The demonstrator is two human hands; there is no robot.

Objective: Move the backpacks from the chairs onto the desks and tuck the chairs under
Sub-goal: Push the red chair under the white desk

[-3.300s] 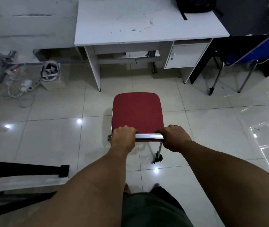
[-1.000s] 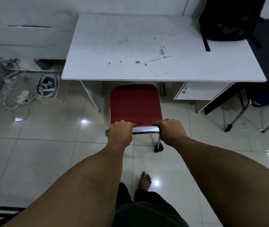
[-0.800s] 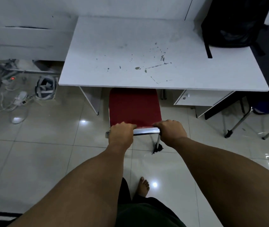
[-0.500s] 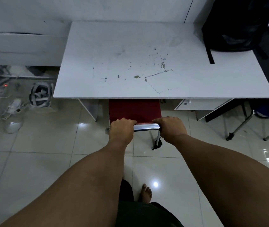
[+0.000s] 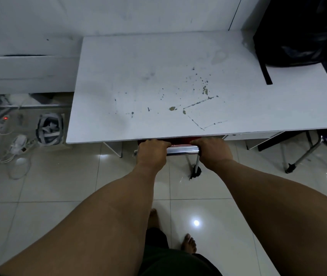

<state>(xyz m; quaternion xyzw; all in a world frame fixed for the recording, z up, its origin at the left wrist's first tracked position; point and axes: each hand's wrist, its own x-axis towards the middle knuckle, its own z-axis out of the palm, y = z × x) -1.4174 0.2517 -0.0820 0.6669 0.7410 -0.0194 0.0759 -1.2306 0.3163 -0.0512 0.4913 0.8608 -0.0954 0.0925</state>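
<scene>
The fingers (image 5: 159, 143) of the left hand (image 5: 152, 154) are curled shut over the chrome bar (image 5: 182, 150) at the back of the red chair (image 5: 180, 140), knuckles up, near the bar's left end. The fingers of the right hand (image 5: 211, 151) wrap the same bar at its right end, also closed around it. A short stretch of bright metal shows between the two fists.

Both bare forearms run down and outward toward the lower corners of the view. Between them stand the person's bare feet (image 5: 188, 243) on the glossy tiled floor (image 5: 59, 186).

The chair sits almost wholly beneath the white counter (image 5: 158, 86): only a thin strip of red shows under the counter's front edge, just ahead of the knuckles, and one rear leg with a dark foot cap (image 5: 195, 173) stands out on the tiles.

The counter top is marked with dark specks and scratches. At its far right corner a black backpack (image 5: 298, 30) rests on it against the wall, with one strap (image 5: 266, 73) lying down across the surface.

On the floor to the left of the counter lie white cables and a power strip (image 5: 18, 144) beside a grey headset (image 5: 50, 129). To the right, the metal legs of another chair (image 5: 302, 156) show under the next desk.
</scene>
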